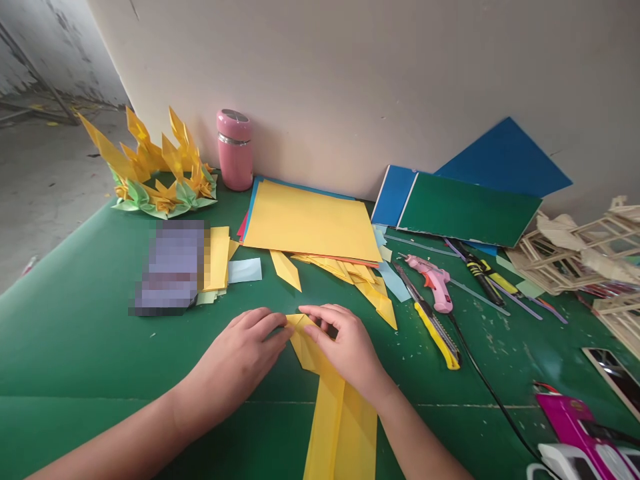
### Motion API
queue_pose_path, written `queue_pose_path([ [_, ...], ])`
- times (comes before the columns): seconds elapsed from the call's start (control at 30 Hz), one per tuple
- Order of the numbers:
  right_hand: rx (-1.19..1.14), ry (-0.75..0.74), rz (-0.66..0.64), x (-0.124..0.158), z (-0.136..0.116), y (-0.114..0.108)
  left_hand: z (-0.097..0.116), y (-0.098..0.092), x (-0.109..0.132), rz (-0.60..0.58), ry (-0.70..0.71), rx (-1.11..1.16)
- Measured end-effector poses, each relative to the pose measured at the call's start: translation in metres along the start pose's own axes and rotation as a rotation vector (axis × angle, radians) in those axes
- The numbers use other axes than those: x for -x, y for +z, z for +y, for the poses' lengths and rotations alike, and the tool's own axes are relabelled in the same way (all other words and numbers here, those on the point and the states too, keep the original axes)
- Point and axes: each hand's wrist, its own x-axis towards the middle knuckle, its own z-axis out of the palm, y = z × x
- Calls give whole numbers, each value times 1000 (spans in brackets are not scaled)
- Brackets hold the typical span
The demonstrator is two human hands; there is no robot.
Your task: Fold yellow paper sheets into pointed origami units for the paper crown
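Note:
My left hand [260,338] pinches the upper left corner of a folded yellow paper [307,347]. On the same piece's upper right edge, the fingers of my right hand [345,337] are closed. A crease runs down the paper between them. Below it lie long yellow paper strips [340,430], which reach the bottom of the view; whether they join the folded piece I cannot tell. Just beyond my hands rest a folded yellow paper petal [286,269] and a heap of similar yellow folded pieces [370,287].
A stack of coloured sheets [310,217] lies at the back, beside a pink flask [235,150] and a paper crown [163,177]. To the right are a yellow utility knife [435,327], a pink glue gun [433,280] with its cord, and a phone [615,373].

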Motion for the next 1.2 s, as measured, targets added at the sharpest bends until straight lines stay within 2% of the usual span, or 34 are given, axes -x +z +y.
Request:
queue_pose_path([
  [0.4, -92, 52, 41, -11, -2, 0, 1, 0, -3, 17, -44, -28],
  [0.63, -139, 115, 21, -13, 1, -5, -7, -1, -2, 51, -61, -1],
  [0.8, -98, 131, -13, -22, -6, 0, -6, -1, -1, 68, -52, 21],
  [0.97, -25, 1, 68, -22, -6, 6, -5, 1, 0, 61, -65, 37],
  [1.13, 33, -284, 81, -17, 1, 7, -5, 2, 0, 66, -84, 53],
  [1.2, 57, -352, 71, -16, 3, 6, -5, 2, 0, 71, -89, 53],
])
